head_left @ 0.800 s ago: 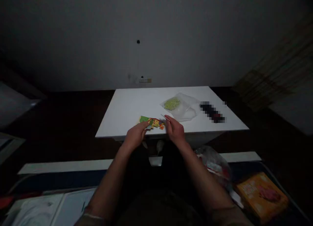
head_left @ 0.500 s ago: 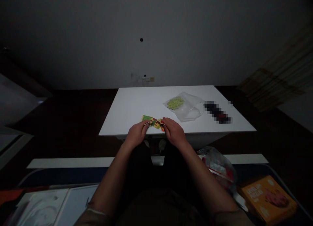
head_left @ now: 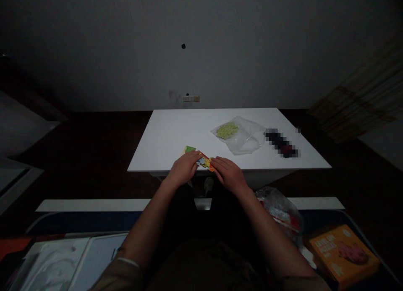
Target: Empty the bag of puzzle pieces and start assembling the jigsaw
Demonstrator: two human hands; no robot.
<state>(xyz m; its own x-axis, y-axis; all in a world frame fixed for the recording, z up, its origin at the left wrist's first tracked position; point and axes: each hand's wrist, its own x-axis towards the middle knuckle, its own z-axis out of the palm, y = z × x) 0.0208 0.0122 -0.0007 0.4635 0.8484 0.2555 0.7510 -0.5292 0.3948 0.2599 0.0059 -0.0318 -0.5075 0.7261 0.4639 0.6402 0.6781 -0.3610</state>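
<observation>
A small patch of joined colourful puzzle pieces [head_left: 203,160], green, yellow and red, lies near the front edge of a white table [head_left: 170,135]. My left hand [head_left: 183,169] rests on its left part with fingers laid flat over the pieces. My right hand [head_left: 228,173] lies just right of the patch, fingers stretched flat with the tips touching its red edge. Neither hand lifts anything that I can see. A clear plastic bag [head_left: 241,135] with greenish pieces inside sits further back on the table.
A dark blurred object [head_left: 281,143] lies at the table's right. A crumpled plastic bag [head_left: 278,211] and an orange box [head_left: 343,253] are at my lower right, and white sheets [head_left: 63,263] at lower left. The room is dim, with a dark floor around the table.
My right hand held a thin piece raised above the patch; that piece has come down onto the table, and both hands now press flat on the joined pieces.
</observation>
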